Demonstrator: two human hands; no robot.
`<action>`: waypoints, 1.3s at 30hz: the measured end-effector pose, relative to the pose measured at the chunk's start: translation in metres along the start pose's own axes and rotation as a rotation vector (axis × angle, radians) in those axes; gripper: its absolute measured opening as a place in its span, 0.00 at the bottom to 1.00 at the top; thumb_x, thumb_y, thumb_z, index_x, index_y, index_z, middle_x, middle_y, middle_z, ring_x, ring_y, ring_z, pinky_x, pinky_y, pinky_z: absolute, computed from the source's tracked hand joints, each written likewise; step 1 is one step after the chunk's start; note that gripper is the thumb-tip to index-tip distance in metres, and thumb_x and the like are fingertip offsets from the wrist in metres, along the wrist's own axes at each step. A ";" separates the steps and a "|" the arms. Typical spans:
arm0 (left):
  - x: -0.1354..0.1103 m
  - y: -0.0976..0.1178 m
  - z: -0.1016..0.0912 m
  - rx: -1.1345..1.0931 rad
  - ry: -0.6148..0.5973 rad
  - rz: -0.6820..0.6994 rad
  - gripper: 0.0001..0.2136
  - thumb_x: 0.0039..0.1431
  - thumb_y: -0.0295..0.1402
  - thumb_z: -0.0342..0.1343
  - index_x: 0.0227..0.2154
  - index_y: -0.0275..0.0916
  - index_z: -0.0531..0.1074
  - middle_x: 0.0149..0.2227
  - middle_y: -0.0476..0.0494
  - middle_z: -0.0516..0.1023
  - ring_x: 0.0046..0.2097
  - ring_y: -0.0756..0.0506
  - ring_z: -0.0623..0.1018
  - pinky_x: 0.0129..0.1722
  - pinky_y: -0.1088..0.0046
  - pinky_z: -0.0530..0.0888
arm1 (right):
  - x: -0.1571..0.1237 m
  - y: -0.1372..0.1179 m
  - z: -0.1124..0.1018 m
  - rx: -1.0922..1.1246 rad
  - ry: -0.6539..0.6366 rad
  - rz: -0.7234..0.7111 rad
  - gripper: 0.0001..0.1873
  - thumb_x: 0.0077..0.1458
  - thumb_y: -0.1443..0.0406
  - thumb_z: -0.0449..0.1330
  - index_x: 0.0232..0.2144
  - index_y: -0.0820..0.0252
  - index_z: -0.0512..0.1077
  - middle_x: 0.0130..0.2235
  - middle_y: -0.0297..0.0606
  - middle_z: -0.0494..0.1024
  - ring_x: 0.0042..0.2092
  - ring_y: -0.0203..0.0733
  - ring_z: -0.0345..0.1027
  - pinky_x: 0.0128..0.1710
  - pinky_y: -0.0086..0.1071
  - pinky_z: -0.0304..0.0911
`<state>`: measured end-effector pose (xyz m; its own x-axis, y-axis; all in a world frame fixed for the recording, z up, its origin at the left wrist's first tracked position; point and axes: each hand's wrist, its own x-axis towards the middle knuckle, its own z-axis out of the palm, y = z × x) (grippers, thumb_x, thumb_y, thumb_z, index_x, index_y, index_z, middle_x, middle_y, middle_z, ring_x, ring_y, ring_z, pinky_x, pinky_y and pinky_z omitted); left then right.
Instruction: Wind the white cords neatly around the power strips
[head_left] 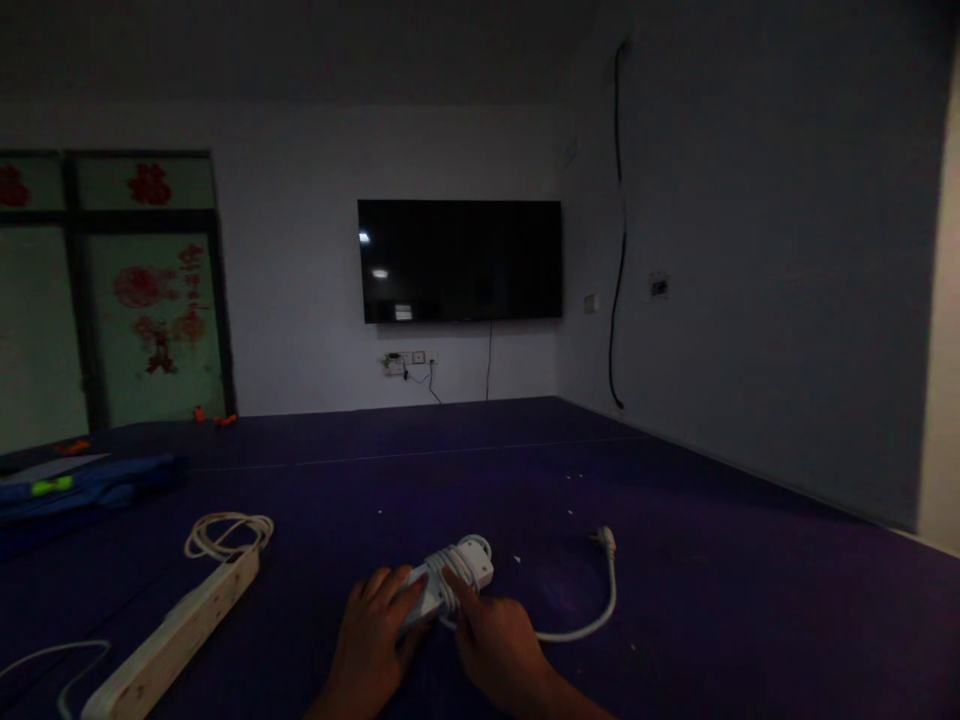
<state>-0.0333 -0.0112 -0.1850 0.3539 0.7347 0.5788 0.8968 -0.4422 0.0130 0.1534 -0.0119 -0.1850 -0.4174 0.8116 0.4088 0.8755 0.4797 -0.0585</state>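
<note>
A small white power strip [480, 568] lies at the bottom middle of the purple surface, its cord [454, 560] wound round it in several turns. My left hand [379, 625] is closed round its near end, fingers over the top. From the right, my right hand [499, 640] presses its index finger against the wound cord, the other fingers curled in. The cord's loose end runs out beneath my right hand and curves to a white plug [606, 540] on the right.
To the left lies a longer white power strip [184, 625] with its coiled cable [229, 535]. Blue cloth [127, 480] with a yellow-green item is farther left. Small white scraps dot the purple surface [480, 480]. A television [461, 262] hangs on the far wall; another wall stands at right.
</note>
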 end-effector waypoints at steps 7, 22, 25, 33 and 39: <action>-0.002 -0.002 0.005 0.077 0.041 0.134 0.17 0.57 0.34 0.49 0.50 0.52 0.65 0.53 0.49 0.70 0.50 0.42 0.68 0.47 0.61 0.64 | -0.001 0.000 0.003 -0.020 0.023 -0.005 0.29 0.52 0.70 0.50 0.58 0.57 0.55 0.32 0.41 0.79 0.28 0.44 0.73 0.27 0.28 0.62; -0.002 0.007 -0.006 -0.006 -0.118 -0.015 0.19 0.54 0.34 0.51 0.50 0.50 0.65 0.52 0.46 0.70 0.50 0.42 0.68 0.47 0.61 0.63 | -0.003 0.000 0.000 0.005 0.055 -0.051 0.26 0.55 0.67 0.51 0.56 0.55 0.59 0.32 0.39 0.79 0.29 0.44 0.74 0.27 0.29 0.63; -0.001 0.008 -0.008 -0.022 -0.128 -0.003 0.19 0.55 0.36 0.51 0.51 0.49 0.65 0.51 0.45 0.70 0.50 0.42 0.68 0.47 0.62 0.63 | -0.003 0.001 0.001 -0.007 0.073 -0.067 0.24 0.55 0.66 0.51 0.55 0.55 0.60 0.32 0.39 0.79 0.29 0.43 0.74 0.26 0.28 0.62; 0.000 0.010 -0.015 -0.093 -0.184 -0.032 0.23 0.55 0.46 0.49 0.53 0.46 0.62 0.52 0.43 0.70 0.51 0.41 0.67 0.50 0.61 0.61 | -0.003 0.002 0.003 -0.052 0.104 -0.060 0.22 0.55 0.65 0.53 0.54 0.51 0.62 0.29 0.37 0.79 0.27 0.42 0.74 0.24 0.26 0.60; -0.001 0.011 -0.014 -0.074 -0.135 -0.154 0.27 0.56 0.50 0.44 0.54 0.40 0.61 0.51 0.39 0.71 0.51 0.40 0.67 0.49 0.60 0.62 | -0.002 0.003 0.005 -0.049 0.089 -0.067 0.22 0.56 0.65 0.52 0.54 0.52 0.62 0.30 0.37 0.79 0.27 0.43 0.74 0.24 0.27 0.61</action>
<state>-0.0275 -0.0235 -0.1743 0.2513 0.8563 0.4512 0.9228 -0.3527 0.1554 0.1556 -0.0105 -0.1909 -0.4540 0.7442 0.4899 0.8580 0.5135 0.0150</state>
